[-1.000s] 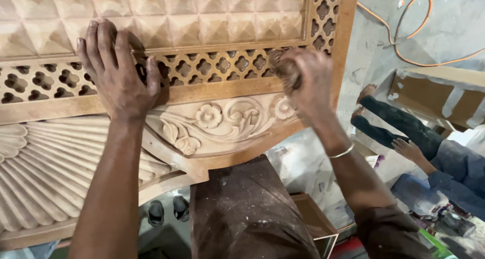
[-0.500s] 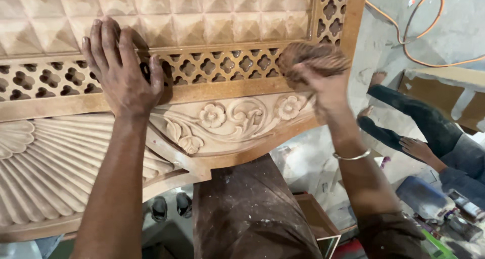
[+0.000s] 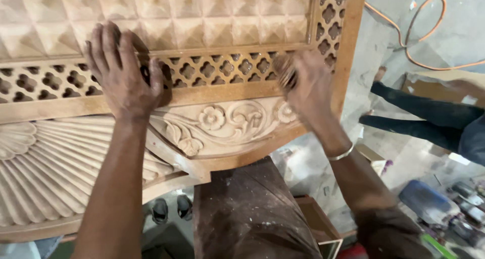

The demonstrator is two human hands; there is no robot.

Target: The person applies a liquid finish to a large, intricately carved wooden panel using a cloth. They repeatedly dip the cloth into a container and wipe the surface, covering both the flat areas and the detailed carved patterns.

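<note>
A large carved panel of pale, unfinished wood [image 3: 166,153] is filling most of the view, lying across a dark brown, dust-streaked wooden desk [image 3: 247,213] that is showing beneath its lower edge. Raised pyramid studs are covering the top of the panel; below them a pierced lattice band [image 3: 222,69] is running across, and a second lattice strip is climbing the right border. Under the band a relief of flowers and curling leaves [image 3: 222,122] is sitting at centre, and a fluted fan of ribs [image 3: 45,173] is spreading to the left.

The left hand [image 3: 124,74] is pressing flat on the panel, fingers spread wide over the lattice band and the stud row, holding nothing, only bracing.

The right hand [image 3: 310,87] is lying at the right end of the lattice band, fingers curled tightly around a small worn brownish pad, seemingly folded abrasive paper [image 3: 285,72], its edge touching the lattice. The hand is blurred, so the grip's details are hard to tell. A thin silver bangle [image 3: 341,153] is circling that wrist.

Off to the right, on the grey dusty floor [image 3: 394,52], another person's legs in dark trousers [image 3: 424,115] are stretching out, well apart from the panel. An orange cable [image 3: 419,37] is looping across the floor above them. A pair of dark sandals [image 3: 172,208] is lying under the panel's lower edge.
</note>
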